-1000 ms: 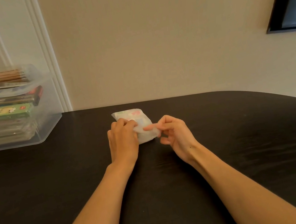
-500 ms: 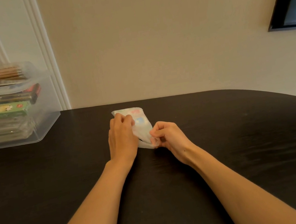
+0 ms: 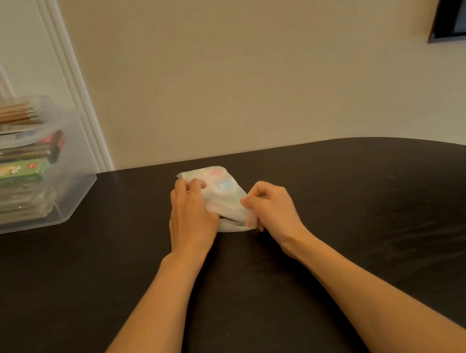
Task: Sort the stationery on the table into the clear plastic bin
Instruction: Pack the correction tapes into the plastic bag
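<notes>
Packet (image 3: 223,191) lies flat on the table (image 3: 369,215), well right of the bin (image 3: 77,158). My left grip (image 3: 190,213) covers the packet's side nearer the bin, fingers bent over its edge; I pin it there so it cannot slide. My right grip (image 3: 273,208) is nearly closed, thumb and fingertips pinching the loose flap on the side away from the bin. Probably I am tidying that flap before transfer. The bin is already stacked high, so space looks tight.
</notes>
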A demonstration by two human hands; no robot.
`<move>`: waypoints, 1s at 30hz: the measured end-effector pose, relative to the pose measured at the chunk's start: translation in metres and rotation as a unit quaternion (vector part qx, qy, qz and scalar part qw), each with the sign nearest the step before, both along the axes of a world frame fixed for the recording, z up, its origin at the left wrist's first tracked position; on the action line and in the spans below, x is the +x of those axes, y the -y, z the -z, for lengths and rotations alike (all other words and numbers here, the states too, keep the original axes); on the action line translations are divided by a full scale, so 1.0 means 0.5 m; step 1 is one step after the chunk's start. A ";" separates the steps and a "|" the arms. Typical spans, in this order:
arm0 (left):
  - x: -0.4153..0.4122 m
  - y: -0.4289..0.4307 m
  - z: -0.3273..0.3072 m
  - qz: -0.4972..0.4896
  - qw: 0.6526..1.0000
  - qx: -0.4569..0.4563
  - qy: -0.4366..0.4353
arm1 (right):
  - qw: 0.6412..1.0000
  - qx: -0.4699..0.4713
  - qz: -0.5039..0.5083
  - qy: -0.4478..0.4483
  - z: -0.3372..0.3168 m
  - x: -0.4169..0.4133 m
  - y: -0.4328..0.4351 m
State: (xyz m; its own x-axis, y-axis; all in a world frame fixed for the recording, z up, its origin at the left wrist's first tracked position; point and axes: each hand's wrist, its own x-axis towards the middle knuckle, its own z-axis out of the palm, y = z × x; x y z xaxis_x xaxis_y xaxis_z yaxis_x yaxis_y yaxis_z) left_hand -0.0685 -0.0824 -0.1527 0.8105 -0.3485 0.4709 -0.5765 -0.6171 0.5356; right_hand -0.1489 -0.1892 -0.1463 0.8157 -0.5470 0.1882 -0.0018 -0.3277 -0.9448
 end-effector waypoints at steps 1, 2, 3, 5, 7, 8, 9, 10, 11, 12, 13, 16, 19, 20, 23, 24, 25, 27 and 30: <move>0.000 -0.004 0.000 0.018 1.000 0.008 0.000 | 0.999 -0.022 0.037 -0.002 0.004 0.001 0.003; 0.001 -0.009 0.001 0.037 0.999 0.025 0.004 | 0.997 -0.045 0.064 -0.011 0.007 0.002 0.005; 0.002 -0.013 0.001 0.054 0.997 0.051 0.011 | 0.994 -0.071 0.077 -0.023 0.011 0.006 0.009; 0.005 -0.018 0.002 0.068 0.991 0.116 0.027 | 0.987 -0.130 0.071 -0.054 0.016 0.013 0.012; 0.006 -0.015 0.001 0.057 0.986 0.150 0.040 | 0.977 -0.185 0.057 -0.089 0.014 0.017 0.006; 0.004 -0.011 0.000 0.047 0.986 0.152 0.048 | 0.973 -0.204 0.057 -0.096 0.016 0.020 0.007; 0.002 -0.007 -0.001 0.035 0.986 0.151 0.057 | 0.970 -0.216 0.063 -0.097 0.016 0.021 0.007; -0.001 -0.003 -0.001 0.024 0.986 0.149 0.063 | 0.967 -0.222 0.073 -0.097 0.016 0.021 0.009; -0.003 0.000 -0.001 0.015 0.987 0.148 0.063 | 0.965 -0.227 0.082 -0.100 0.015 0.021 0.009; -0.005 0.003 -0.001 0.009 0.987 0.151 0.061 | 0.963 -0.233 0.086 -0.102 0.015 0.021 0.010; -0.006 0.004 0.000 0.005 0.986 0.153 0.060 | 0.960 -0.242 0.086 -0.108 0.016 0.022 0.010; -0.005 0.006 0.002 -0.006 0.985 0.164 0.059 | 0.951 -0.277 0.076 -0.114 0.018 0.024 0.008; -0.007 0.007 0.002 -0.022 0.983 0.170 0.060 | 0.948 -0.288 0.070 -0.117 0.019 0.025 0.007; -0.008 0.008 0.001 -0.025 0.983 0.171 0.061 | 0.948 -0.289 0.068 -0.118 0.018 0.024 0.007; -0.007 0.008 0.001 -0.023 0.983 0.172 0.057 | 0.948 -0.288 0.067 -0.118 0.014 0.019 0.004; -0.006 0.009 0.002 -0.017 0.985 0.167 0.050 | 0.950 -0.283 0.069 -0.115 0.014 0.016 0.003; -0.005 0.007 0.002 -0.010 0.986 0.159 0.040 | 0.952 -0.276 0.073 -0.109 0.013 0.013 0.002; -0.006 0.000 0.001 -0.009 0.992 0.127 0.020 | 0.960 -0.253 0.082 -0.088 0.011 0.003 0.000; -0.021 -0.025 -0.003 -0.047 0.997 0.057 -0.005 | 0.964 -0.239 0.078 -0.081 0.007 -0.014 -0.009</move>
